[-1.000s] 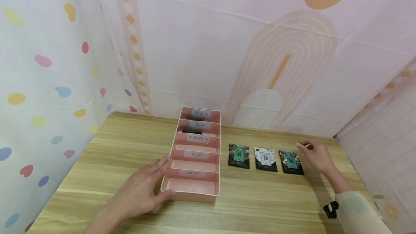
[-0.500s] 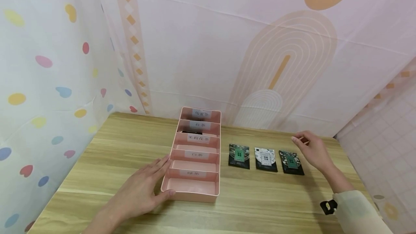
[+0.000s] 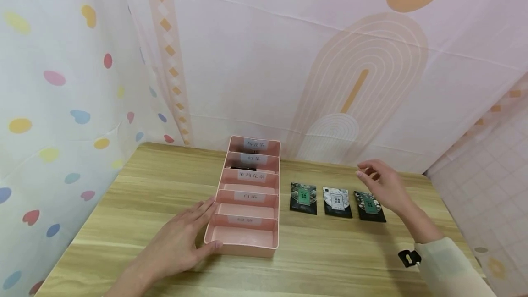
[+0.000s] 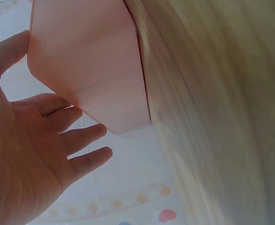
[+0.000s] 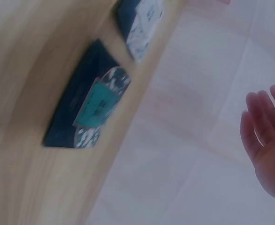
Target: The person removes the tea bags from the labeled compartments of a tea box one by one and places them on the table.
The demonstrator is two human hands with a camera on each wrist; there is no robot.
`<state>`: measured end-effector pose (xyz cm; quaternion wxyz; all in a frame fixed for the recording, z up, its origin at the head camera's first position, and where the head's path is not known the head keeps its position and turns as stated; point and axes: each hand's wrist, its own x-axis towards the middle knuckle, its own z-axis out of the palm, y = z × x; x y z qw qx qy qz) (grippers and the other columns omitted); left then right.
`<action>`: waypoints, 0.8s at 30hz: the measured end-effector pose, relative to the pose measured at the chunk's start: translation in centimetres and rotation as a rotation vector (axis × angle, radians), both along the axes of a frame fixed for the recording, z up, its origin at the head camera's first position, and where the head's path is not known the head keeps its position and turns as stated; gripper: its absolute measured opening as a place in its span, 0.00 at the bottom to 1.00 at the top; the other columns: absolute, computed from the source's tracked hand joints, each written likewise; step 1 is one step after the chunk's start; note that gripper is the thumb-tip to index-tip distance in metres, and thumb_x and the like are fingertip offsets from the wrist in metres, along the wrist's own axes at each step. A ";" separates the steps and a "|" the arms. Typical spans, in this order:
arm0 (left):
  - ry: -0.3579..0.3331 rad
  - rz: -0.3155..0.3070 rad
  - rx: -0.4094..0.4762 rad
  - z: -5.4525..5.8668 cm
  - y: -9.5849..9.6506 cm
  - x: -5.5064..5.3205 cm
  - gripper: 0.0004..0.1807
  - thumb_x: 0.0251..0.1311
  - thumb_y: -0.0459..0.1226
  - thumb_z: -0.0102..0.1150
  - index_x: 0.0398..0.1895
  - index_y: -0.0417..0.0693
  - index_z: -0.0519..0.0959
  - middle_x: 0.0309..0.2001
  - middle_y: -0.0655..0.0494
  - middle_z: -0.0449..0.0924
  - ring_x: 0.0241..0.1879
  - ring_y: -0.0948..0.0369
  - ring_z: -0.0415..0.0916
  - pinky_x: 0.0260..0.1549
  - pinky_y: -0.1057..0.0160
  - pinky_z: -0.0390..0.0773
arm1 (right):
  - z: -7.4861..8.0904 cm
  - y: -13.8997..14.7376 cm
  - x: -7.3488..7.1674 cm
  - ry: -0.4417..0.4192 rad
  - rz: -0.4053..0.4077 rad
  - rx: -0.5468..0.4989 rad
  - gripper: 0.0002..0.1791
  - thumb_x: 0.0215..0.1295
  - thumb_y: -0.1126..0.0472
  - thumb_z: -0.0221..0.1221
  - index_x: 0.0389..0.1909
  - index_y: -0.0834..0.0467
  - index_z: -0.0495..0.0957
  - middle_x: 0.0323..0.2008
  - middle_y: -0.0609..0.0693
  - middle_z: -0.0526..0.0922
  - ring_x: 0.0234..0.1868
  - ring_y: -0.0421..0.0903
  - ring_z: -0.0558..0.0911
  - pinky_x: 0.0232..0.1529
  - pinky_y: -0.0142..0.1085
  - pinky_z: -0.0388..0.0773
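Note:
A pink divided box (image 3: 247, 251) with a labelled strip in each compartment stands lengthwise on the table. My left hand (image 3: 177, 237) rests against its near left corner, fingers along the side and thumb at the front; the left wrist view shows those fingers spread and fairly straight. To the box's right lie three tea sachets in a row: a dark one with a green label (image 3: 303, 198), a white-and-black one (image 3: 337, 202), and a dark one with a teal label (image 5: 97, 104). Above the teal-labelled sachet hovers my right hand (image 3: 385, 184), fingers loosely bent, holding nothing.
Dark packets (image 3: 243, 168) sit partly hidden in the box's two far compartments. The wooden table (image 3: 330, 260) meets a patterned cloth (image 3: 247, 58) at the back, with more cloth at both sides. A black band (image 3: 409, 258) is at my right sleeve.
My right hand has risen and moved left from beside the rightmost sachet to above it. My left hand, the box and the sachets have stayed in place.

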<state>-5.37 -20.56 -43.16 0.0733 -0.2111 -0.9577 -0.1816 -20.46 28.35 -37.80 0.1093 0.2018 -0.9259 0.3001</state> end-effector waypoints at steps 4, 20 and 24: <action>0.007 -0.004 0.003 0.0 0.0 0.1 0.45 0.65 0.58 0.66 0.75 0.36 0.71 0.77 0.45 0.66 0.70 0.39 0.71 0.66 0.37 0.73 | 0.1 -1.1 -0.1 -0.013 0.071 0.040 0.17 0.77 0.63 0.61 0.60 0.67 0.79 0.55 0.63 0.83 0.50 0.58 0.83 0.50 0.55 0.82; 0.007 -0.003 0.004 -0.1 0.0 0.0 0.45 0.65 0.58 0.67 0.75 0.37 0.70 0.78 0.46 0.65 0.70 0.39 0.70 0.66 0.38 0.72 | 0.3 -6.5 -0.1 0.085 0.243 0.151 0.26 0.71 0.61 0.67 0.68 0.64 0.77 0.65 0.62 0.79 0.67 0.64 0.73 0.66 0.62 0.72; 0.004 0.000 -0.002 -0.1 0.0 0.0 0.45 0.64 0.58 0.67 0.75 0.37 0.70 0.78 0.46 0.65 0.71 0.39 0.70 0.66 0.38 0.72 | 0.2 -7.9 -0.2 0.134 0.280 0.185 0.27 0.71 0.60 0.67 0.68 0.64 0.77 0.65 0.62 0.80 0.67 0.63 0.75 0.65 0.62 0.73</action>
